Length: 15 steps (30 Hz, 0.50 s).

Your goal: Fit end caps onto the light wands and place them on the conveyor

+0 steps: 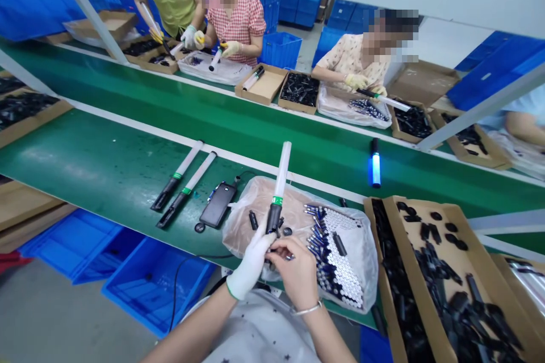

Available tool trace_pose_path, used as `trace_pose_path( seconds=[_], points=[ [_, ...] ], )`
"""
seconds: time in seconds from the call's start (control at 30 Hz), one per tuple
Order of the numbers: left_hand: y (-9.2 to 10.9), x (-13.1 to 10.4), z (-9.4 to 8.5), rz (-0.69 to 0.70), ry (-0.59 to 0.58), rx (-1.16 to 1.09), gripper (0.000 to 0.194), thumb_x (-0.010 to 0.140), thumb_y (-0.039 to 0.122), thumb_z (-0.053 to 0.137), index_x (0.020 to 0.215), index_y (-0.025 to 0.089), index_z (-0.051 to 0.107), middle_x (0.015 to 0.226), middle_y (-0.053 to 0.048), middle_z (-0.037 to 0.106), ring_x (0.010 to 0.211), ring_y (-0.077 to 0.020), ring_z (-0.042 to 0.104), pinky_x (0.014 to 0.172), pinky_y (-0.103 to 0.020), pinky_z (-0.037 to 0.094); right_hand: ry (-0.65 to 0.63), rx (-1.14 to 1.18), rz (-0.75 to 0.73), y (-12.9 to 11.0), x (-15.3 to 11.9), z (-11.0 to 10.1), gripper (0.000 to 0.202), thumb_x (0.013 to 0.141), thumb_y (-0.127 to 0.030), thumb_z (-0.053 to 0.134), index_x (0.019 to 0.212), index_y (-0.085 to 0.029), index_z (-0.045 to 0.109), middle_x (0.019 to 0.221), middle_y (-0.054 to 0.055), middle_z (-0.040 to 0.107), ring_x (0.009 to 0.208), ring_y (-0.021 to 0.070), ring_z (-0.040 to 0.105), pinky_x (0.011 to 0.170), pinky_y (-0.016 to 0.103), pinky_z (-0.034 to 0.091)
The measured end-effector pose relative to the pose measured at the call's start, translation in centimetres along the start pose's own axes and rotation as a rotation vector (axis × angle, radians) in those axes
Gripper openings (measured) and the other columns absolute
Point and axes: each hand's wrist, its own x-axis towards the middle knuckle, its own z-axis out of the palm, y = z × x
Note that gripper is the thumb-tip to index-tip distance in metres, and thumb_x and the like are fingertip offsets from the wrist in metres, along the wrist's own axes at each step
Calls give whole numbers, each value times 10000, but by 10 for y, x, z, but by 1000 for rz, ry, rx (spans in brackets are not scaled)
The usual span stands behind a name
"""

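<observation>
L hand: gloved L hand (254, 258) closed round lower end of wand (281, 181).
R hand: bare R hand (298, 266), fingers bent in at wand's base, touching; small shiny pc. at fingers, can't tell what or if gripped.
Wand posn.: over near side of lined tray (244, 204), clear tube pointing away, green band above blk handle.
Tray, R side: silver cylinders (344, 258) packed on end, blk tube lying on top.
Worktop, L: two wands (186, 190) side by side on green worktop (106, 150); phone (218, 204) btwn them & tray.
Belt: blue-lit wand (375, 167) beyond tray.
R edge: carton (457, 215) w/ blk parts.
Far side: co-workers (238, 17) w/ gloved hands, similar wands.
</observation>
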Motion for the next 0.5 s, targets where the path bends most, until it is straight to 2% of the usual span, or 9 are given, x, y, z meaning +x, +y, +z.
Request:
trace_pose_path(
  seconds=[0.03, 0.1, 0.13, 0.2, 0.27, 0.33, 0.4, 0.5],
  points=[
    [3, -2, 0, -12, -61, -3, 714, 823, 372, 563, 1471, 145, 365, 1052, -91, 698, 923, -230, 636, 853, -354, 507, 3, 13, 70, 5, 1, 0, 87, 731, -203, 740, 695, -189, 662, 662, -5, 620, 580, 144, 565, 554, 239, 473],
    [8, -4, -1, -11, -137, 27, 750, 833, 338, 556, 1505, 150, 281, 1110, -95, 678, 931, -207, 621, 870, -334, 489, -30, 58, 167, 21, 7, -3, 163, 702, -277, 760, 675, -187, 627, 600, -19, 597, 552, 149, 551, 517, 235, 453],
    [10, -4, -2, -4, -144, 53, 754, 838, 330, 561, 1511, 163, 264, 1154, -96, 661, 975, -202, 610, 901, -331, 473, -52, 59, 201, 34, 12, -8, 167, 716, -309, 745, 703, -183, 637, 612, -9, 617, 561, 157, 568, 521, 239, 461],
    [13, -4, -5, -3, -135, 104, 758, 850, 337, 568, 1518, 199, 237, 1170, -88, 653, 1029, -201, 599, 941, -343, 456, -85, -105, 260, 62, 29, -22, 165, 808, -329, 650, 837, -168, 676, 711, 31, 680, 609, 174, 619, 576, 256, 497],
    [17, -3, -6, -17, -151, 133, 752, 861, 347, 561, 1520, 218, 222, 1089, -69, 683, 1025, -203, 610, 959, -368, 455, -87, -407, 307, 91, 50, -36, 204, 893, -230, 517, 973, -141, 682, 840, 87, 711, 710, 195, 663, 690, 285, 516],
    [21, -1, -6, -1, -166, 145, 731, 849, 327, 577, 1505, 206, 278, 1059, -61, 695, 1067, -210, 603, 1007, -373, 431, -98, -608, 345, 114, 70, -45, 277, 885, -75, 426, 1013, -91, 672, 910, 161, 705, 814, 231, 678, 770, 325, 503],
    [24, 1, -4, 33, -149, 140, 708, 821, 293, 607, 1475, 193, 357, 1096, -59, 694, 1151, -216, 570, 1062, -364, 390, -105, -680, 381, 129, 84, -45, 336, 838, 29, 381, 1013, -42, 659, 927, 228, 686, 836, 266, 682, 764, 363, 499],
    [26, 3, -2, 53, -122, 105, 676, 793, 279, 635, 1433, 200, 434, 1164, -49, 685, 1246, -221, 514, 1109, -367, 346, -121, -742, 405, 137, 92, -41, 358, 815, 65, 378, 1035, -22, 647, 927, 257, 672, 783, 270, 690, 716, 367, 505]
  ],
)
